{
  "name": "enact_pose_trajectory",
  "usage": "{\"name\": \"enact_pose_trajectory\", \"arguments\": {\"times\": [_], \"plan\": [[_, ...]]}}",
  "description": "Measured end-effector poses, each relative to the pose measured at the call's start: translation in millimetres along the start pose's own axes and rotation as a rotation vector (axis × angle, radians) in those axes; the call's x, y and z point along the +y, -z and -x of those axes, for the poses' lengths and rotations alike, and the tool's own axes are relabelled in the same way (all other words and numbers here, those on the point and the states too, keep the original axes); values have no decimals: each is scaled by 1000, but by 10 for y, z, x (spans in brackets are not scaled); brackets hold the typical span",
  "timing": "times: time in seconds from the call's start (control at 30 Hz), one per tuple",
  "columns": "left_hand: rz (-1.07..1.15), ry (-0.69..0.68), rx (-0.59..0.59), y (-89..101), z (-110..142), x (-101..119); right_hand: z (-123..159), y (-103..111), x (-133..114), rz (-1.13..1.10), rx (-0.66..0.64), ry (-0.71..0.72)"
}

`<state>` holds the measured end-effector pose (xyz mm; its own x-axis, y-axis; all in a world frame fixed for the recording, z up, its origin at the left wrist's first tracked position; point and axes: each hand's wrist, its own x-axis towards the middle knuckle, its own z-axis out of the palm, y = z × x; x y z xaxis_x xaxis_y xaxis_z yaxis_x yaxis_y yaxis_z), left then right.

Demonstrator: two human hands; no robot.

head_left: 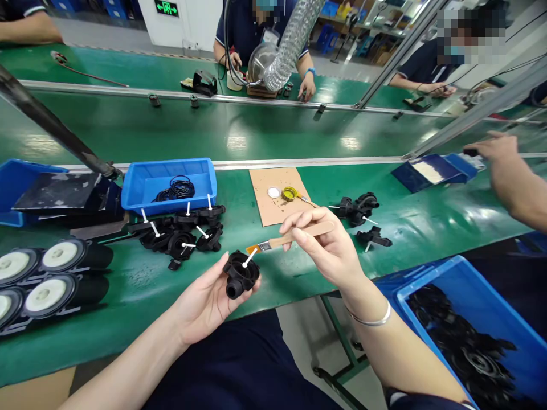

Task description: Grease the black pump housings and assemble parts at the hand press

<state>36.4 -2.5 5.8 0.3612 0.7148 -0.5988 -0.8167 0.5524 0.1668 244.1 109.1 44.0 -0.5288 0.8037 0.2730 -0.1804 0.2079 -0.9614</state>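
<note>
While the black housing [240, 277] is held over the near edge of the green tabletop [141, 324], its underside and side are gripped between the thumb and fingers of the left hand [209, 302]. The wooden handle of the brush [294, 237] is pinched between the thumb and fingers of the right hand [327, 245], and its bristles are brought up to the white pin [249, 258] that stands out of the housing's opening. Toward the far edge, a brown board [267, 210] is laid, with a white disc [273, 192] and a yellow pot [289, 194] on it. Left of the board, black rings [177, 188] are held in a blue bin [168, 165], and pinned black parts [179, 245] are clustered just in front. More black parts [359, 208] are set right of the board. Round cream-faced units [60, 256] are grouped by the tabletop's left end.
</note>
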Motion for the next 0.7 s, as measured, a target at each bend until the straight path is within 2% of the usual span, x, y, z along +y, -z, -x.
{"name": "enact_pose_trajectory", "arguments": {"times": [0.2, 0.33, 0.7], "plan": [[2, 79, -83, 6, 6, 21, -42, -29, 28, -14, -121, 39], [7, 94, -112, 6, -9, 22, -82, -50, 48, -26, -145, 32], [-12, 125, -77, -21, -6, 27, -134, 1, 40, 2, -223, 29]]}}
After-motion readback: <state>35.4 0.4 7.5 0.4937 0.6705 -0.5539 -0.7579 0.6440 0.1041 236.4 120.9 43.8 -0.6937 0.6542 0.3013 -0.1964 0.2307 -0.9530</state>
